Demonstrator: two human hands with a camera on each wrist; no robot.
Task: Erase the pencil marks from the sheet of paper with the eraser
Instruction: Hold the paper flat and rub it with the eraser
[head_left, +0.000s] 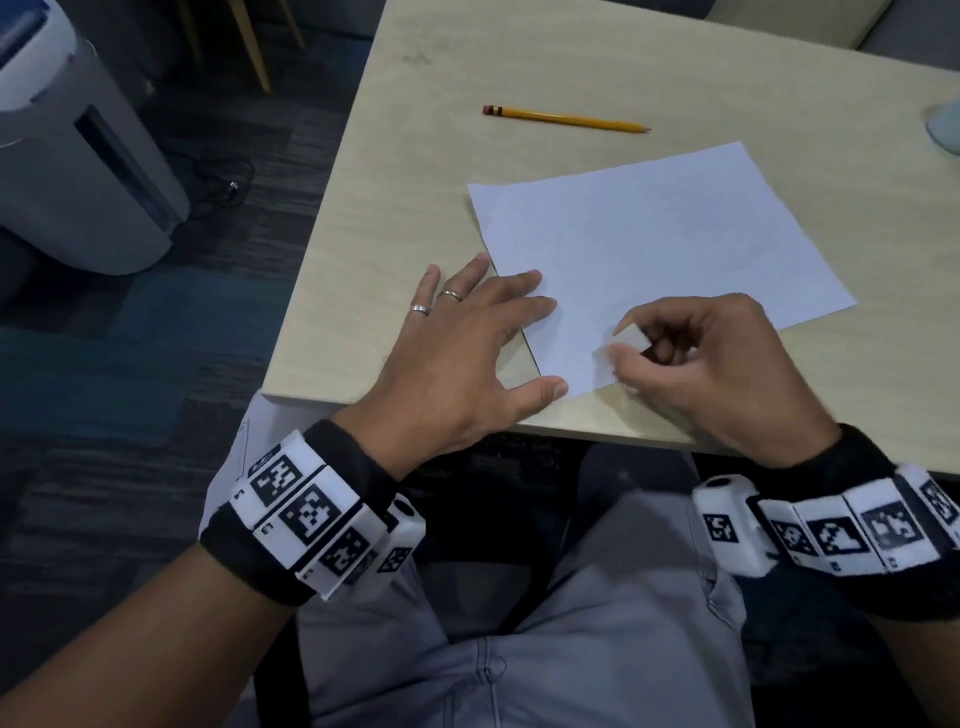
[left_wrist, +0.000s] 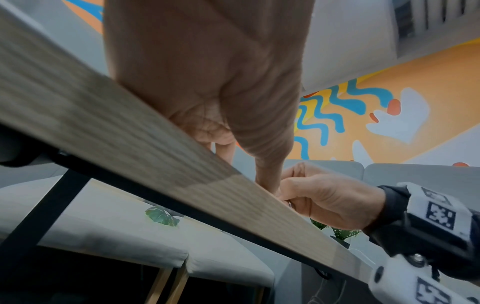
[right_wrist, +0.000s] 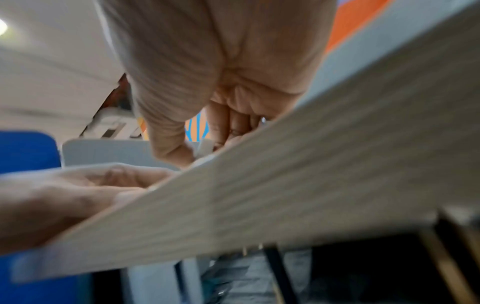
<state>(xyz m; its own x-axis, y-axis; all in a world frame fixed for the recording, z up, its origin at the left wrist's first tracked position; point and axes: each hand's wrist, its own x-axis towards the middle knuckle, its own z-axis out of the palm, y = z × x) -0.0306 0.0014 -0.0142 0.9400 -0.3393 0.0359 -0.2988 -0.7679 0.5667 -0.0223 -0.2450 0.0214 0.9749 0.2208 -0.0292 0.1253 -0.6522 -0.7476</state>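
Presently, the left hand pressed flat on the sheet of paper; the right hand pinched the eraser at lower centre. Next: rub the faint marks.

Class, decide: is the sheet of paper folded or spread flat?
Spread flat: the sheet of paper shows all four edges, lying on the table.

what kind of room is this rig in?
Probably an office lounge or breakout space: a light wood-grain table over dark patterned carpet tiles, a bright orange wall mural with blue squiggles, grey upholstered seating, and a white floor-standing appliance beside the table.
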